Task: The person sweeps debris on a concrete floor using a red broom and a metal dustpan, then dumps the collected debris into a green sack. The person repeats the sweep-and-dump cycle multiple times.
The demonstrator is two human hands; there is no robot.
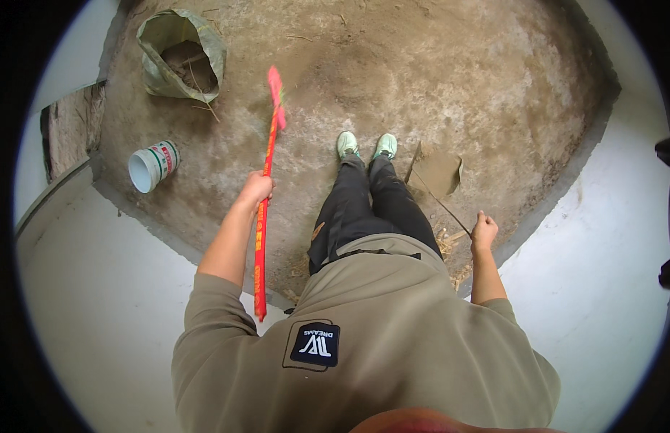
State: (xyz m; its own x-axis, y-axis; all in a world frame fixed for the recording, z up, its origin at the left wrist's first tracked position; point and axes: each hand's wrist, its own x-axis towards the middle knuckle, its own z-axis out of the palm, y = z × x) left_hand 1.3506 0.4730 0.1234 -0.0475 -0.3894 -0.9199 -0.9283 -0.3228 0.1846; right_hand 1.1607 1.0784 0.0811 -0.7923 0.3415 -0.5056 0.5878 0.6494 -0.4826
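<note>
In my left hand [257,189] is a red broom [261,238], its handle wrapped in a yellow pattern. My fingers close round the middle of the handle. The broom's pink bristle head points away from me and is slightly blurred. On the right, my right hand [483,231] grips the end of a thin dark rod. That rod runs down to a dusty brown dustpan [437,172] resting on the floor, just right of my feet. The dustpan is coloured much like the dirt around it, so its edges are hard to make out.
A pale woven sack [153,78] stands open at the far left with dirt and twigs inside. Nearer lies a white bucket [153,165], tipped on its side. White walls [126,289] close in the dirt floor [522,94]. Straw [459,276] lies by the right wall.
</note>
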